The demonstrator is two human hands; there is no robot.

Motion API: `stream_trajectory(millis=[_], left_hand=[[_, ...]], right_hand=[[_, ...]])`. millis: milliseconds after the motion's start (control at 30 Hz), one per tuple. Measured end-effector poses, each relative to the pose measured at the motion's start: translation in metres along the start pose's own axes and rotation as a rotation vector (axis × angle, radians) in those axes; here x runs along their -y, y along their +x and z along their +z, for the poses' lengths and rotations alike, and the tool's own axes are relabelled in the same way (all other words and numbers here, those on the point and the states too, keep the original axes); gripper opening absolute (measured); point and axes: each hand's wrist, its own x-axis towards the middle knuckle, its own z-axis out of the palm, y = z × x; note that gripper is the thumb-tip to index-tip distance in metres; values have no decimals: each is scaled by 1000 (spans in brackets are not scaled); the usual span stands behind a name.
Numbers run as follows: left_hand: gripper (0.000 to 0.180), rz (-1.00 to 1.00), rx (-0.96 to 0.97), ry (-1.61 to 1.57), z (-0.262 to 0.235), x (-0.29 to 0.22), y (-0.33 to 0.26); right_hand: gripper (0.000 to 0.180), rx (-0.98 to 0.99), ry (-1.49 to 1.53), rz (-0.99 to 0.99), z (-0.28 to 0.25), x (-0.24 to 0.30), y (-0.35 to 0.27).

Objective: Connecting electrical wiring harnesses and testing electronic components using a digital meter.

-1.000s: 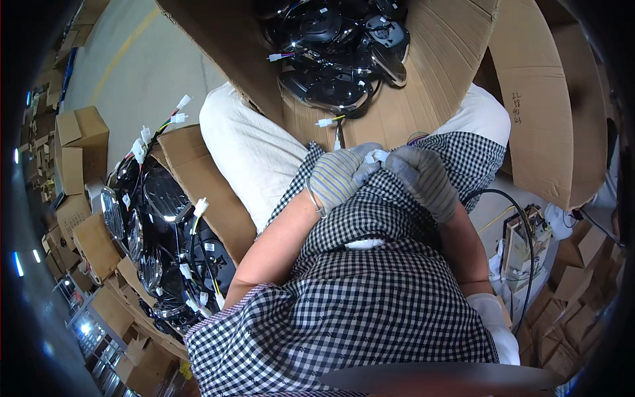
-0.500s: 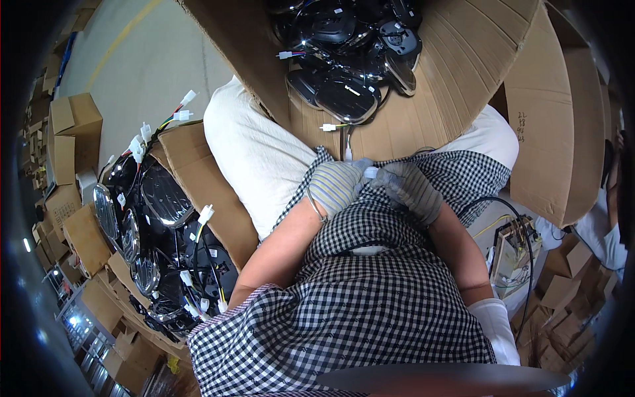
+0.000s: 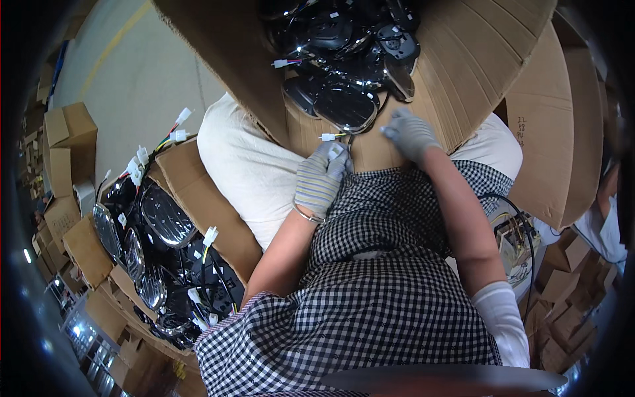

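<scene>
Now hands apart: gloved left hand (image 3: pixel 321 182) pinches white plastic wire connector (image 3: pixel 329 137) at upper centre; gloved right hand (image 3: pixel 410 134), fingers spread, reaches toward glossy black lamp units (image 3: pixel 347 106) in cardboard box (image 3: pixel 476 59)

Gloved left hand (image 3: pixel 319 180) pinches a white connector (image 3: pixel 329 137) beside right hand (image 3: pixel 410 134)

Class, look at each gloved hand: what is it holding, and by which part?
The left hand pinches a white wire connector at its end. The right hand reaches toward the black lamp units; no hold shows.
</scene>
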Motion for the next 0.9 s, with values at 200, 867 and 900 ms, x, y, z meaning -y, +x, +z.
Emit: stream_trajectory(millis=[200, 867, 900], left_hand=[[21, -81, -128, -309, -7, 8, 1], [40, 339, -7, -98, 9, 51, 31], [39, 383, 22, 59, 8, 45, 30]], right_hand=[[45, -171, 348, 192, 78, 17, 57], [10, -80, 215, -338, 45, 60, -41], [12, -61, 318, -296, 41, 56, -44]])
